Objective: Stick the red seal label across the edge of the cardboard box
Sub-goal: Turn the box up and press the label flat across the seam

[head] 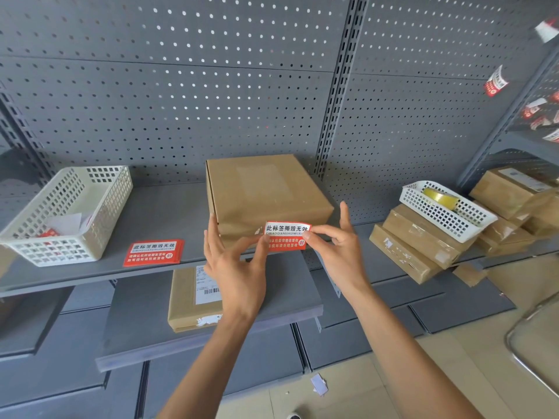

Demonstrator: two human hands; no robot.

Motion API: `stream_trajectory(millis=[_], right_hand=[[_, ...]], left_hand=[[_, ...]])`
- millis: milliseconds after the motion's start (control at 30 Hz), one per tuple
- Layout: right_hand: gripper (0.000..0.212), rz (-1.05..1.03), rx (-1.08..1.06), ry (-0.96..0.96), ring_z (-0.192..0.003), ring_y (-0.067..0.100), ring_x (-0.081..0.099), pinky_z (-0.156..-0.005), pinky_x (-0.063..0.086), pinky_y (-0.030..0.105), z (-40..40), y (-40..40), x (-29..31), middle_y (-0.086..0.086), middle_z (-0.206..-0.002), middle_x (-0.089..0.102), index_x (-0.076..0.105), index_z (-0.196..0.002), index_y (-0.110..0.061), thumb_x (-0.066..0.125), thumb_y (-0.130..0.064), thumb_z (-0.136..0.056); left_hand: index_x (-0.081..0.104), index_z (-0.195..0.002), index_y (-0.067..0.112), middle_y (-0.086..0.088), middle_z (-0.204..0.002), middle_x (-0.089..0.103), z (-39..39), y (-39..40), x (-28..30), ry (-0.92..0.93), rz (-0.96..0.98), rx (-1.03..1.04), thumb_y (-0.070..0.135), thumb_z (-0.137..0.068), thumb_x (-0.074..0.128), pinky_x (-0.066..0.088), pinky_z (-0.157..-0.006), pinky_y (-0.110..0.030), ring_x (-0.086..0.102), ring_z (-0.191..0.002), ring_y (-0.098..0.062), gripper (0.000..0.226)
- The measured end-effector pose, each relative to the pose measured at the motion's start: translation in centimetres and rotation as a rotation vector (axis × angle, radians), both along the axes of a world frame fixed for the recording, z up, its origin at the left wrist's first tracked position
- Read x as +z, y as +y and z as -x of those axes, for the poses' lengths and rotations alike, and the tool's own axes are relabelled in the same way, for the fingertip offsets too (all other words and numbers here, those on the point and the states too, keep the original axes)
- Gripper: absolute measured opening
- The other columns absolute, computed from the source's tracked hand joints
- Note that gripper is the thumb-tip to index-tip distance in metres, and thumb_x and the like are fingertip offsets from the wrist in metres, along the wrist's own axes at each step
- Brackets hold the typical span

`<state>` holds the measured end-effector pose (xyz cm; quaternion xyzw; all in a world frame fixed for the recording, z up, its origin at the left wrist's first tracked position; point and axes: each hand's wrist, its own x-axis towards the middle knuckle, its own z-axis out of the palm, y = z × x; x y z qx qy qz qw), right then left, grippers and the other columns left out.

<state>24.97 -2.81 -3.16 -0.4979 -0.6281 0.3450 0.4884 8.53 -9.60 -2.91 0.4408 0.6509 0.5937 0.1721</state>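
Red seal label pinched between both hands' fingers before cardboard box.

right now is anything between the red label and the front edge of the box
Nothing visible. The red seal label is pinched between the left hand and right hand, directly in front of the cardboard box at its near edge, with only the fingertips beside it.
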Motion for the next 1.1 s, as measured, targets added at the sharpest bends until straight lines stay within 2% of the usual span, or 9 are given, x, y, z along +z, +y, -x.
stream_trajectory(millis=[100, 200, 367, 467, 600, 767, 833, 933, 1100], right_hand=[[0.021, 0.035, 0.010, 0.009, -0.136, -0.025, 0.024, -0.111, 0.042, 0.039, 0.5, 0.5, 0.1, -0.002, -0.169, 0.003, 0.078, -0.077, -0.038, 0.078, -0.019, -0.084], [0.021, 0.063, 0.046, 0.033, -0.133, -0.031, 0.017, -0.114, 0.038, 0.034, 0.8, 0.8, 0.2, -0.003, -0.169, 0.004, 0.078, -0.077, -0.036, 0.077, -0.017, -0.085], [0.010, 0.054, 0.068, 0.054, -0.141, -0.023, 0.012, -0.114, 0.033, 0.028, 0.7, 1.0, 0.9, -0.003, -0.169, 0.007, 0.081, -0.084, -0.029, 0.077, -0.020, -0.085], [0.012, 0.031, 0.077, 0.051, -0.147, -0.015, 0.012, -0.117, 0.030, 0.030, 0.9, 1.4, 2.1, -0.004, -0.169, 0.007, 0.080, -0.083, -0.033, 0.076, -0.022, -0.086], [0.013, 0.016, 0.090, 0.040, -0.145, -0.018, 0.014, -0.112, 0.025, 0.010, 0.9, 2.3, 4.0, -0.010, -0.168, 0.009, 0.077, -0.083, -0.035, 0.076, -0.023, -0.086], [0.009, -0.022, 0.082, -0.008, -0.143, -0.018, 0.019, -0.104, 0.028, 0.006, 1.2, 3.8, 6.1, -0.013, -0.167, 0.014, 0.078, -0.085, -0.030, 0.072, -0.024, -0.089], [0.007, -0.035, 0.087, 0.000, -0.145, -0.014, 0.019, -0.110, 0.029, 0.011, 1.3, 4.6, 6.6, -0.011, -0.167, 0.016, 0.078, -0.086, -0.027, 0.072, -0.024, -0.089], [0.007, -0.063, 0.080, 0.023, -0.147, -0.008, 0.021, -0.120, 0.027, 0.034, 1.4, 5.7, 7.2, -0.010, -0.166, 0.020, 0.078, -0.084, -0.028, 0.072, -0.026, -0.088], [0.018, -0.126, 0.012, 0.028, -0.146, 0.005, 0.027, -0.117, 0.030, 0.041, 1.9, 7.1, 8.2, -0.011, -0.158, 0.033, 0.070, -0.072, -0.044, 0.072, -0.033, -0.086]], left_hand=[[0.066, -0.081, 0.053, 0.011, -0.166, 0.019, -0.1, 0.2, 0.0, -0.076, 0.033, -0.004, 0.044, -0.087, 0.073, 0.020, -0.120, -0.057, 0.020, -0.152, -0.008, 0.014], [0.065, -0.080, 0.054, 0.009, -0.165, 0.023, 0.1, 0.3, -0.2, -0.094, 0.044, 0.004, 0.041, -0.088, 0.073, 0.023, -0.120, -0.052, 0.023, -0.151, -0.008, 0.017], [0.068, -0.076, 0.050, 0.013, -0.163, 0.026, 0.3, 0.9, 0.3, -0.100, 0.066, 0.010, 0.046, -0.086, 0.073, 0.020, -0.120, -0.050, 0.021, -0.150, -0.007, 0.012], [0.068, -0.074, 0.048, 0.012, -0.162, 0.028, 0.3, 1.4, 1.2, -0.072, 0.037, 0.027, 0.046, -0.087, 0.072, 0.017, -0.118, -0.043, 0.021, -0.149, -0.005, 0.014], [0.067, -0.070, 0.042, 0.011, -0.161, 0.030, 0.2, 2.7, 2.5, -0.026, 0.004, 0.060, 0.044, -0.088, 0.071, 0.011, -0.110, -0.034, 0.020, -0.149, -0.004, 0.018], [0.066, -0.068, 0.036, 0.008, -0.163, 0.025, 0.0, 4.9, 4.2, 0.038, 0.018, 0.103, 0.041, -0.090, 0.068, 0.008, -0.109, -0.037, 0.012, -0.152, -0.007, 0.023], [0.067, -0.070, 0.033, 0.006, -0.162, 0.026, -0.1, 5.7, 4.9, 0.036, 0.029, 0.114, 0.040, -0.090, 0.068, 0.007, -0.110, -0.037, 0.012, -0.152, -0.009, 0.021], [0.070, -0.073, 0.029, 0.004, -0.162, 0.026, -0.1, 6.8, 6.0, 0.030, 0.028, 0.146, 0.039, -0.091, 0.066, 0.006, -0.107, -0.036, 0.010, -0.151, -0.009, 0.020], [0.069, -0.070, 0.034, 0.007, -0.162, 0.025, -0.2, 8.0, 7.4, 0.005, 0.014, 0.175, 0.041, -0.090, 0.067, 0.007, -0.106, -0.036, 0.008, -0.151, -0.007, 0.021]])
